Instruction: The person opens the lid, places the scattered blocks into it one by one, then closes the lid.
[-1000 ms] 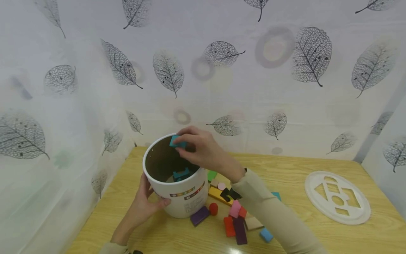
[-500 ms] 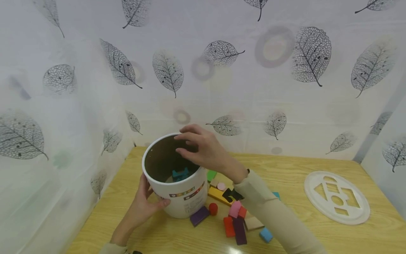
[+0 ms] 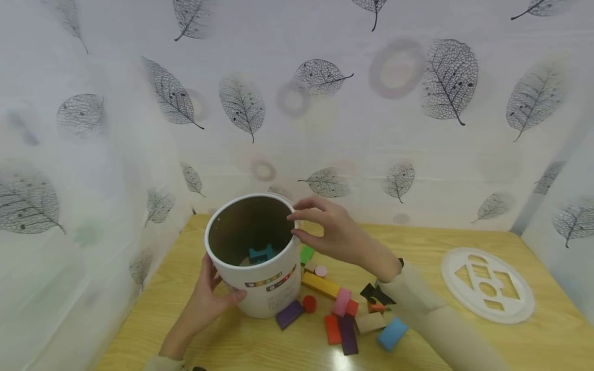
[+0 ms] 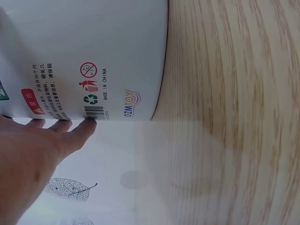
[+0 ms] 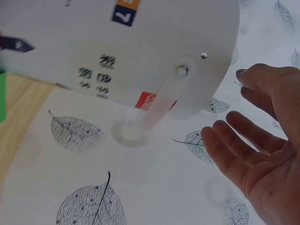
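A white bucket with printed labels stands on the wooden table, its open mouth leaning toward the viewer. My left hand holds its left side, thumb on the front and fingers round behind; in the left wrist view the fingertips of that hand press on the bucket wall. Inside lies a teal piece. Beside the right rim, my right hand holds nothing, fingers loosely bent. The right wrist view shows this hand apart from the bucket's side, palm bare.
Right of the bucket lie loose blocks: purple, yellow, pink, blue, black and several others. A white lid with shaped cutouts lies at the far right. A leaf-patterned curtain hangs behind.
My right hand let go of a teal block over the bucket, then moved right, out past the rim. The left hand keeps its hold.
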Demonstrator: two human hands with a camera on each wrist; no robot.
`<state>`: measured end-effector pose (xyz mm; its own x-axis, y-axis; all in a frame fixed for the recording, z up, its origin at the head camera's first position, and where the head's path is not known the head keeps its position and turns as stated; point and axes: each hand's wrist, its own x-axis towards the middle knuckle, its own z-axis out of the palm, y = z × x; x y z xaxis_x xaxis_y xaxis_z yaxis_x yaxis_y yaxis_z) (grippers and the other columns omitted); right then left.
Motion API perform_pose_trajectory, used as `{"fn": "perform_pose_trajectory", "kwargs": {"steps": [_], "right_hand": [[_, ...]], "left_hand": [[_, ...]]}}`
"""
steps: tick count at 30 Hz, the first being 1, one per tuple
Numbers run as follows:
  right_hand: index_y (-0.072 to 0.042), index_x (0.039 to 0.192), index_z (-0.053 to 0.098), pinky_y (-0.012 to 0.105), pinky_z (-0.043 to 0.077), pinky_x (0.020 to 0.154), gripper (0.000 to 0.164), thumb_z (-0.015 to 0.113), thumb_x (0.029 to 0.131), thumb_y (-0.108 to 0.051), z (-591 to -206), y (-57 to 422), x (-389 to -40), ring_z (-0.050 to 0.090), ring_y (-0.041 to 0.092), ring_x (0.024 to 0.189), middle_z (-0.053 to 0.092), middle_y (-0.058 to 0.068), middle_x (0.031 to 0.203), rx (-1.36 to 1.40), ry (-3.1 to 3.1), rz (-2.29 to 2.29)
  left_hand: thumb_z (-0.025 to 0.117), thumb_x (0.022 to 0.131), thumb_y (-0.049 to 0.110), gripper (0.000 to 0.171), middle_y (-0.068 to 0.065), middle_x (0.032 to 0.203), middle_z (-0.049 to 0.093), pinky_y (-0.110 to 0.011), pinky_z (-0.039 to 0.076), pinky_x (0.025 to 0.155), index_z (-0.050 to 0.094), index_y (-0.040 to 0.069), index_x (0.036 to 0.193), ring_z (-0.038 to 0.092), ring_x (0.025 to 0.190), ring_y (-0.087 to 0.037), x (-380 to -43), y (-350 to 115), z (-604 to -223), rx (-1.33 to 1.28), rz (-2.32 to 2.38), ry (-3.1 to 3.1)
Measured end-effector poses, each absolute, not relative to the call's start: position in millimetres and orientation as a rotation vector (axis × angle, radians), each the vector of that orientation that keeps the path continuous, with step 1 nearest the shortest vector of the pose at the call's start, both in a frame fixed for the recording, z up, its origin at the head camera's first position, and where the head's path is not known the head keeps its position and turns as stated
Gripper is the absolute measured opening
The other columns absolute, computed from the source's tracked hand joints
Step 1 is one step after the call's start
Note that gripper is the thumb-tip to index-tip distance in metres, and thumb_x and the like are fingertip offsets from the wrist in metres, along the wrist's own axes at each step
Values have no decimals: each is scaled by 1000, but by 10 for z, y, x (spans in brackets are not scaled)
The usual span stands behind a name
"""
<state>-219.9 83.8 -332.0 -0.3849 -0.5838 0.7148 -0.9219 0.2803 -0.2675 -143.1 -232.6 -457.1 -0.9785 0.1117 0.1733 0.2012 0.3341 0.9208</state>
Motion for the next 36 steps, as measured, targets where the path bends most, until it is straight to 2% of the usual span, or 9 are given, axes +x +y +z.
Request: {"fn": "perform_pose_trajectory", "kwargs": {"steps": [6,12,19,26,32,36], "right_hand": [[-9,110,75,36,64,83,32,86,79,-7,-3528,1171,-2075,69,25,101,70,11,112,1380,-2198,751],[-13,112,76,39,62,85,27,82,86,-15,-3908,1598,-1946,67,23,102,70,6,113,1336,-2527,581],[-11,110,75,39,62,80,24,79,86,-9,-4298,2165,-1882,68,25,98,69,6,110,1156,-2736,625],[-14,111,75,31,61,74,21,76,91,-12,-4541,2570,-1779,69,23,95,70,2,109,996,-2877,710],[-14,110,75,23,60,66,24,77,87,-7,-4641,2746,-1723,70,20,91,70,2,105,969,-2832,755],[-14,110,75,23,61,65,26,77,86,-3,-4677,2802,-1731,71,19,90,70,3,105,963,-2802,767]], "left_hand": [[83,82,13,119,-9,174,8,-75,31,116,0,36,164,17,156,-46,-1431,-2354,-4576,-309,-1757,-2493],[84,82,12,120,-8,174,8,-75,32,115,0,36,164,18,156,-47,-1431,-2355,-4578,-312,-1751,-2491],[83,82,11,120,-9,174,8,-75,32,115,0,35,165,19,156,-47,-1426,-2354,-4571,-319,-1751,-2483],[83,83,13,118,-12,174,7,-74,31,116,1,33,165,18,155,-48,-1391,-2355,-4571,-260,-1740,-2514],[82,85,15,116,-9,174,8,-74,32,116,1,36,164,19,156,-48,-1403,-2354,-4582,-269,-1741,-2521],[82,84,14,116,-8,174,7,-75,32,115,0,38,164,18,156,-48,-1416,-2343,-4591,-287,-1754,-2506]]}}
